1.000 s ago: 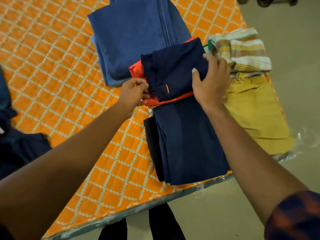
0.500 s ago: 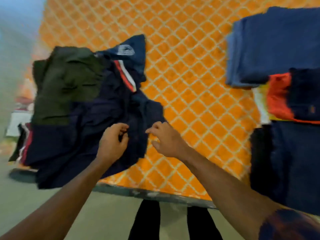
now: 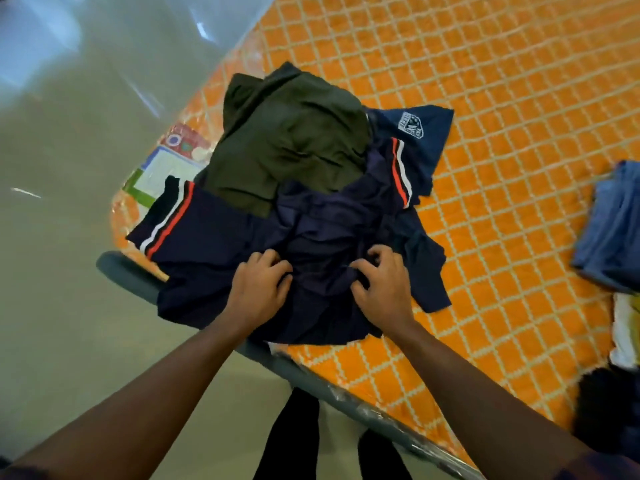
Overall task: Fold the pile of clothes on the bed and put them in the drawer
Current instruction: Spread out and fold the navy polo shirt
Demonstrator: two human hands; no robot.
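Lying heaped at near corner of bed [image 3: 519, 168]: pile of clothes [image 3: 329, 216], mostly navy, olive garment [image 3: 294, 143] on top. Left hand [image 3: 258, 292], right hand [image 3: 384, 289]: fingers curled, each gripping navy fabric at its front.

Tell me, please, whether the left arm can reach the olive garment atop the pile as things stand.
Probably yes: the olive garment lies uncovered on top, beyond the left grip, which must first release the navy cloth it holds.

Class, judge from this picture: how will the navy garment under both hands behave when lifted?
Likely floppy: the navy garment lies crumpled in soft folds where the left hand and right hand grip it. It may tug the olive garment, which seems to overlap it. Breakage seems unlikely.
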